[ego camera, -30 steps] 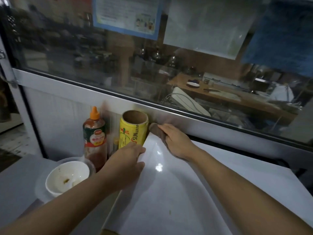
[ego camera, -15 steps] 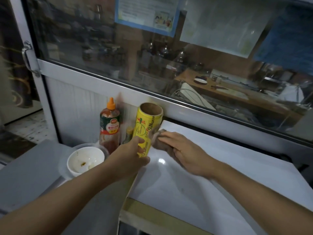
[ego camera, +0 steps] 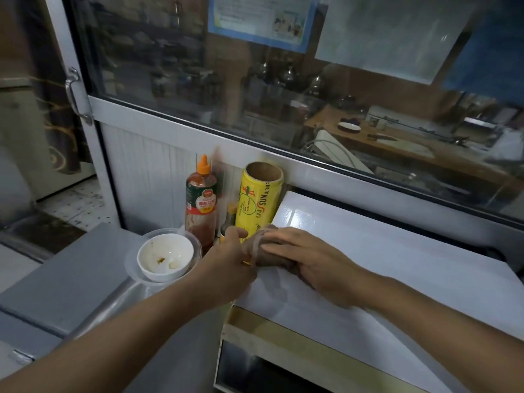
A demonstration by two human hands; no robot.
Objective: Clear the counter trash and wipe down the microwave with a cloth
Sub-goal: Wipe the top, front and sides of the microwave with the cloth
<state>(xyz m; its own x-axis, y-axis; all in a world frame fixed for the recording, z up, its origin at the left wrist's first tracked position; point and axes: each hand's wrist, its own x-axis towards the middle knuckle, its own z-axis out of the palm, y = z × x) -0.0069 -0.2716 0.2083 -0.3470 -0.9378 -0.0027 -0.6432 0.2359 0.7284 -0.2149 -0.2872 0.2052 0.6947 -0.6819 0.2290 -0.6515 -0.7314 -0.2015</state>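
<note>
The white microwave [ego camera: 391, 268] fills the lower right, seen from above. My right hand [ego camera: 309, 259] lies flat on its top near the left edge and presses a brown cloth [ego camera: 265, 255] against the surface. Just left of the microwave stands a yellow cling-wrap roll [ego camera: 259, 199], upright. My left hand [ego camera: 229, 259] is wrapped around the roll's lower part, touching the cloth. A used white bowl [ego camera: 164, 256] with food scraps sits in a clear plastic lid on the grey counter [ego camera: 71, 282].
A ketchup bottle [ego camera: 200, 202] with an orange cap and a small yellow-capped bottle [ego camera: 231, 219] stand between the bowl and the roll. A large glass window [ego camera: 283, 95] rises behind the microwave. A door handle [ego camera: 75, 95] is at the left.
My right hand has slid the cloth from the microwave's back left corner toward the front along the left edge. My left hand closed around the yellow roll.
</note>
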